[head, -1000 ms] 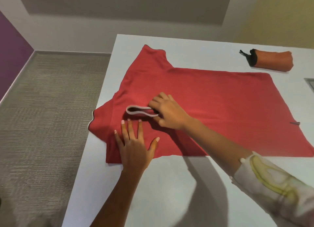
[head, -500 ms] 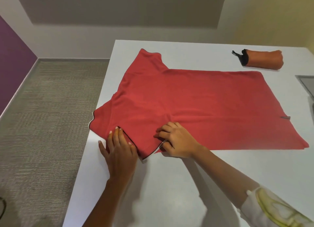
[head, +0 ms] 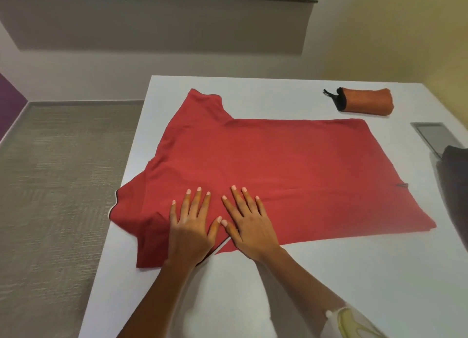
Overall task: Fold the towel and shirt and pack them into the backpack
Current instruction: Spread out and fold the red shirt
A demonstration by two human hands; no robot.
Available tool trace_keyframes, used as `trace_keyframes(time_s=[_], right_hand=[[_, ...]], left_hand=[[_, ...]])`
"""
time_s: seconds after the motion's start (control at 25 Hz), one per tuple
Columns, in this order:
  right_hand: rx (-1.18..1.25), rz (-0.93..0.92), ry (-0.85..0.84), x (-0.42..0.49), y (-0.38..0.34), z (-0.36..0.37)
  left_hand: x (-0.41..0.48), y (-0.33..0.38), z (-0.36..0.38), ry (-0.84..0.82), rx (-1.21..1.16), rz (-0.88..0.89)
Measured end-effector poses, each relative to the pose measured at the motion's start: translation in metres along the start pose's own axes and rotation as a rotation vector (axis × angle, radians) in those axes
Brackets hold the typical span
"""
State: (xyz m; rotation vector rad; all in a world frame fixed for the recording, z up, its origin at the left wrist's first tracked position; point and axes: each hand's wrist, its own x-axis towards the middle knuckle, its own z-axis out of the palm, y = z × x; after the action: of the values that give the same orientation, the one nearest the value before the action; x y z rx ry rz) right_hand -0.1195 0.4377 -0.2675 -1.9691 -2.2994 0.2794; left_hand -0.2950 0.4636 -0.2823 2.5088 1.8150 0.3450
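Head view shows your left hand (head: 190, 227) and right hand (head: 249, 226) now spread flat, gripping nothing, on the red shirt (head: 273, 170) lying across the white table (head: 329, 282). You've released the collar and near sleeve you held a moment ago, so smoothing is underway and folding can begin.

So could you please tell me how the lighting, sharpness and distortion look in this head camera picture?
In the head view, soft even light, no harsh glare; the hands cast a faint shadow on the white table below the forearms. The red shirt and orange rolled towel are fairly sharp; the dark object at the right edge is blurry. Wide-angle distortion splays the table's edges.
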Motion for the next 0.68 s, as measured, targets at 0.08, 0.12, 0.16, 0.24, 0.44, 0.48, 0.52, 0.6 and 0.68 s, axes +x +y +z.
trace_keyframes(time_s=[0.08, 0.12, 0.16, 0.24, 0.44, 0.48, 0.52, 0.6, 0.68], right_hand=[[0.043, -0.023, 0.013, -0.001, 0.000, -0.003], [0.104, -0.026, 0.013, -0.001, 0.003, -0.007], [0.157, -0.012, 0.024, -0.001, 0.010, -0.011], [0.170, 0.099, 0.098, 0.002, 0.034, -0.018], [0.045, 0.503, 0.145, -0.007, 0.129, -0.026], [0.020, 0.544, 0.147, -0.010, 0.147, -0.029], [0.002, 0.569, 0.144, -0.013, 0.163, -0.033], [-0.020, 0.590, 0.131, -0.015, 0.185, -0.040], [-0.035, 0.563, 0.112, -0.009, 0.198, -0.044]], left_hand=[[0.001, 0.002, -0.003, -0.039, 0.000, -0.018], [0.003, 0.005, -0.006, -0.049, -0.002, -0.037], [0.005, 0.007, -0.008, -0.047, -0.012, -0.058], [0.016, 0.012, -0.011, -0.014, -0.039, -0.072], [0.055, 0.030, -0.004, -0.081, -0.070, 0.011], [0.063, 0.034, -0.002, -0.117, -0.062, 0.009], [0.072, 0.036, 0.001, -0.143, -0.056, 0.010], [0.086, 0.037, 0.005, -0.184, -0.067, 0.016], [0.101, 0.038, 0.006, -0.200, -0.088, 0.026]])
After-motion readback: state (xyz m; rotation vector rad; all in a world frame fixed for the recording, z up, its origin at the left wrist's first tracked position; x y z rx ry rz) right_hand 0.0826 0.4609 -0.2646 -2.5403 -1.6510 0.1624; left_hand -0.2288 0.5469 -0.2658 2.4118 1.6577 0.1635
